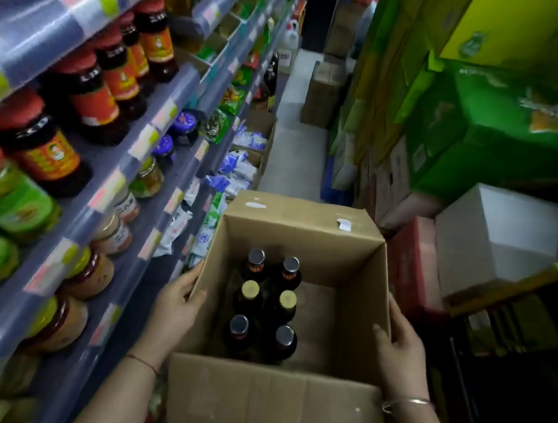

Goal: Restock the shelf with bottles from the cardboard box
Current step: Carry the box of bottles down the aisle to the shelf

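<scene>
An open cardboard box (pixel 345 252) is held in front of me at waist height, flaps folded out. Several dark bottles (pixel 266 303) with metal and gold caps stand upright in its left half; the right half of the box floor is bare. My left hand (pixel 176 304) grips the box's left wall, thumb over the rim. My right hand (pixel 401 348) presses against the right wall, fingers on the outside. The shelf (pixel 107 190) runs along my left, tiers packed with jars.
Red-lidded sauce jars (pixel 93 95) and green-labelled jars (pixel 13 204) fill the left shelves. Stacked green and yellow cartons (pixel 486 129) line the right. A white box (pixel 502 235) and red carton (pixel 413 263) sit at right. Brown boxes (pixel 324 95) stand down the narrow aisle.
</scene>
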`<state>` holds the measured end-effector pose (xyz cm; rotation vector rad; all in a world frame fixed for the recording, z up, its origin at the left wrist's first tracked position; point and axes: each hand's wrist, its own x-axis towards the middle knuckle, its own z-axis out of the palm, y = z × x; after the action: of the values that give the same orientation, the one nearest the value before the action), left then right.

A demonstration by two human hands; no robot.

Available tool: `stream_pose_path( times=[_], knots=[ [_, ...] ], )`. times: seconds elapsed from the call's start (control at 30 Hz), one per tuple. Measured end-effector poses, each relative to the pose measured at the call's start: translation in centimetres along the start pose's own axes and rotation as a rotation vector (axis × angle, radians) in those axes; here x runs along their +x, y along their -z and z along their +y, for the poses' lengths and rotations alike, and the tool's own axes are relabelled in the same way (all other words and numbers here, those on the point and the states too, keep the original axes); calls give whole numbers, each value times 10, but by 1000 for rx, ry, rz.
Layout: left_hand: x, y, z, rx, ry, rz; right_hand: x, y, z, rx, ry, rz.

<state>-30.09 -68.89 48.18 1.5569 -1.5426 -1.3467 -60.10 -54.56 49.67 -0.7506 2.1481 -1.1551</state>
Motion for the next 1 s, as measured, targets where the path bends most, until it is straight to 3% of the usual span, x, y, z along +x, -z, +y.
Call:
stream_pose_path(
  times=[0.27,0.43,1.0],
  knots=[
    [141,-28,32,-20,51,-29,130,-25,-50,-1,-23,-80],
    [238,-37,58,-19,31,-82,208,-50,-76,-1,-80,-47],
    [498,-108,143,-38,98,-16,499,-100,-152,-31,-61,-55]
  ],
)
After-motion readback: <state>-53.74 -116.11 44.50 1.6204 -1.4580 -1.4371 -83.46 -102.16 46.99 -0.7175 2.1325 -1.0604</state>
